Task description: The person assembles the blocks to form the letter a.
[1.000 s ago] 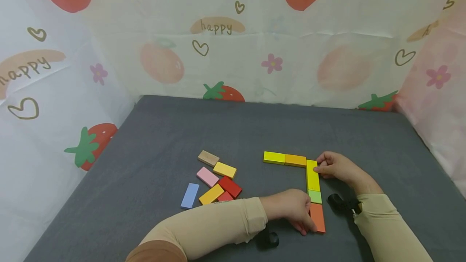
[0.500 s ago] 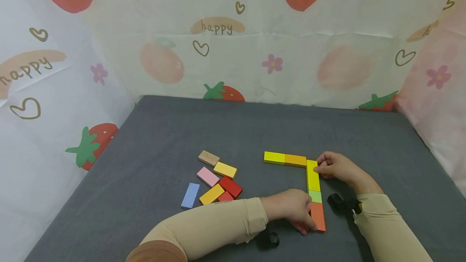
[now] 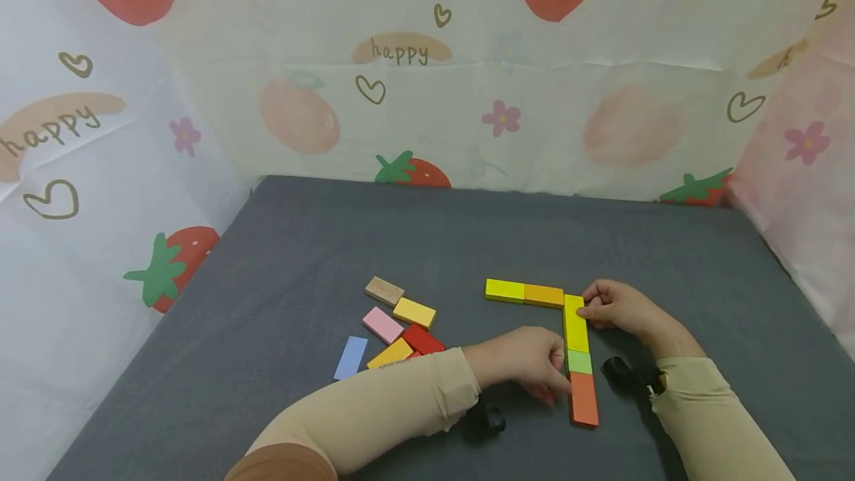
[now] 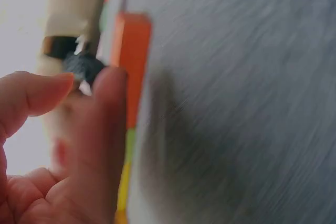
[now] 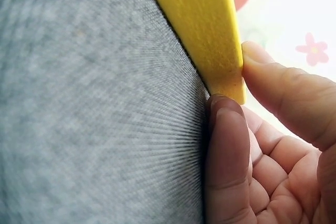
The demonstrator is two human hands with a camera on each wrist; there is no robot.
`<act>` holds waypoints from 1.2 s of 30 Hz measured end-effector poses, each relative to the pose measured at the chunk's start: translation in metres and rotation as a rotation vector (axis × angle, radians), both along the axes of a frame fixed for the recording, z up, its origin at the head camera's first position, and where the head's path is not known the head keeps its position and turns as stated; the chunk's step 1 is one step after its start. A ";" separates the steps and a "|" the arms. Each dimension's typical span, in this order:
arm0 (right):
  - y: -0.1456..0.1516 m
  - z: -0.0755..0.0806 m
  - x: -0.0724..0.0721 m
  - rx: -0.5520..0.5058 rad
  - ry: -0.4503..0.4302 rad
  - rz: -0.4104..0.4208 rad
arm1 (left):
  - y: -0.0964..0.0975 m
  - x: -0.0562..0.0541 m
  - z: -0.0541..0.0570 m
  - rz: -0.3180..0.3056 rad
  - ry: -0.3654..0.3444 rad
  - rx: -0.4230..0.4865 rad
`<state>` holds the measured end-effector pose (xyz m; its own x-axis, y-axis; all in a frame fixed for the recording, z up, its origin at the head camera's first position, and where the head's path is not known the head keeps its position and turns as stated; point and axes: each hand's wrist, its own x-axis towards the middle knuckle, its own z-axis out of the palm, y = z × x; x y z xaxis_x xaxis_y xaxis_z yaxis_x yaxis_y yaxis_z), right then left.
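Observation:
A row of flat wooden blocks runs toward the viewer in the head view: a yellow block (image 3: pixel 575 324), a short green block (image 3: pixel 579 361) and an orange block (image 3: pixel 584 399). My right hand (image 3: pixel 617 309) pinches the far right corner of the yellow block. Its thumb lies against the block (image 5: pixel 202 22) and the index finger is at the end, close to the cloth. Left of the row is my left hand (image 3: pixel 524 362), beside the orange block (image 4: pixel 135 66). Thumb and index finger stand apart with nothing between them in the left wrist view; touching cannot be told.
Another yellow block (image 3: pixel 505 290) and an amber block (image 3: pixel 543 295) extend left from the row's far end. Several loose blocks lie further left, including a pink block (image 3: pixel 383 325) and a blue block (image 3: pixel 350 358). A grey cloth (image 3: pixel 427 236) covers the table before a printed curtain (image 3: pixel 427 125).
My left hand has moved away from the orange block's near end, up and slightly left, so more of that block shows. My right hand stays at the yellow block.

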<state>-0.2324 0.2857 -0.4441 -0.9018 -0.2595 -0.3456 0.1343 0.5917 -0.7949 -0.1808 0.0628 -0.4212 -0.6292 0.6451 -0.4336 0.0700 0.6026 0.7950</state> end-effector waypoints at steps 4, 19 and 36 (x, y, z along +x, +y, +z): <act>0.000 -0.001 0.000 0.002 0.012 0.010 | -0.009 -0.009 0.007 -0.006 0.081 -0.026; -0.002 0.001 0.001 0.023 0.009 -0.003 | -0.071 -0.044 0.030 0.067 0.220 -0.043; -0.001 -0.004 -0.001 0.016 0.001 -0.021 | -0.176 -0.074 0.025 0.293 0.360 -0.145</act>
<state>-0.2335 0.2845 -0.4478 -0.9073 -0.2352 -0.3486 0.1459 0.6014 -0.7855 -0.2553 -0.1131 -0.3957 -0.9018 0.3674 -0.2276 0.1356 0.7406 0.6581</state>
